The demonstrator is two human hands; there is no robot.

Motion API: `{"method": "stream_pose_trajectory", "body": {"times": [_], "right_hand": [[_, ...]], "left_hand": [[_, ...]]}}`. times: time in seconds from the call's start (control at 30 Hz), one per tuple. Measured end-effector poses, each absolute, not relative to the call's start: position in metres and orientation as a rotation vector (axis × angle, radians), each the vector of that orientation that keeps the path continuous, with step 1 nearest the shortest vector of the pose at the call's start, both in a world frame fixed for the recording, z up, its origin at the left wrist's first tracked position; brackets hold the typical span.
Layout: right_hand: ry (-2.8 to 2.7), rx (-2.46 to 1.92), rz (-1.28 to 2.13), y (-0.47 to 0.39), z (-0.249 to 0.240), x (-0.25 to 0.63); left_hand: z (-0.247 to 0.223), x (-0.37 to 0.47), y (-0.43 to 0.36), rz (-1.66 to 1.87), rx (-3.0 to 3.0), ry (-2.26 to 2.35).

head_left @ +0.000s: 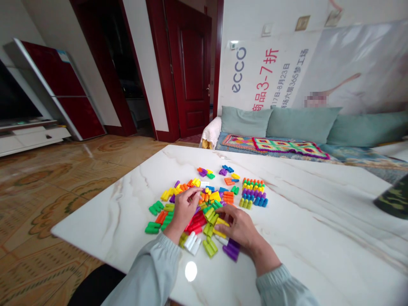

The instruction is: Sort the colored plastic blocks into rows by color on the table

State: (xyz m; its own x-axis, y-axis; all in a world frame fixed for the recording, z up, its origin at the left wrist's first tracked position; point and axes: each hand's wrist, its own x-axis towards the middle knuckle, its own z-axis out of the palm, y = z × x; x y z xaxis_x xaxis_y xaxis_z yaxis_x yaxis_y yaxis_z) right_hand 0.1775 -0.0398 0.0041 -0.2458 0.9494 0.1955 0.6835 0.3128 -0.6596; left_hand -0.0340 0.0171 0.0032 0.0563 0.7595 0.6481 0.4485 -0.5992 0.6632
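Note:
Over the left part of a pile of colourful plastic blocks, each shaped like joined rounded tubes, is my left hand (185, 207). Its fingers are drawn together, and what they hold, if anything, is hidden. Small yellow and orange blocks (207, 192) lie just beyond its fingertips. My right hand (239, 224) curves over the right side of the pile, thumb and fingers apart. Yellow-green blocks (211, 216) and a yellow block (221, 224) are at its fingertips. Below it lies a purple block (231, 250). Red blocks (196, 222) lie between the hands.
Assembled rows of blocks (254, 192) stand right of the pile on the white marble-patterned table (287, 238). White blocks (192, 243) and green blocks (153, 228) lie near the front and left. Beyond the table is a sofa with cushions (302, 123). A camouflage-patterned object (393, 197) is at the right edge.

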Motion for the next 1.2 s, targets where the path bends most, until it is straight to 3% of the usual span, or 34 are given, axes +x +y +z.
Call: {"method": "stream_pose_trajectory", "body": {"times": [0.27, 0.5, 0.7, 1.2], "right_hand": [[-1.974, -1.431, 0.55, -0.039, 0.002, 0.175], [-1.967, -1.44, 0.506, -0.041, 0.002, 0.173], [-1.987, -1.443, 0.504, -0.04, 0.002, 0.173], [-2.016, -1.446, 0.484, -0.04, 0.005, 0.173]], "left_hand": [[0.002, -0.053, 0.0, 1.507, 2.324, 1.282], [0.004, -0.045, -0.004, 0.986, 2.607, 1.364], [0.007, -0.036, -0.007, 0.803, 2.588, 1.476], [-0.001, -0.028, -0.004, 0.914, 2.478, 1.304]]}}
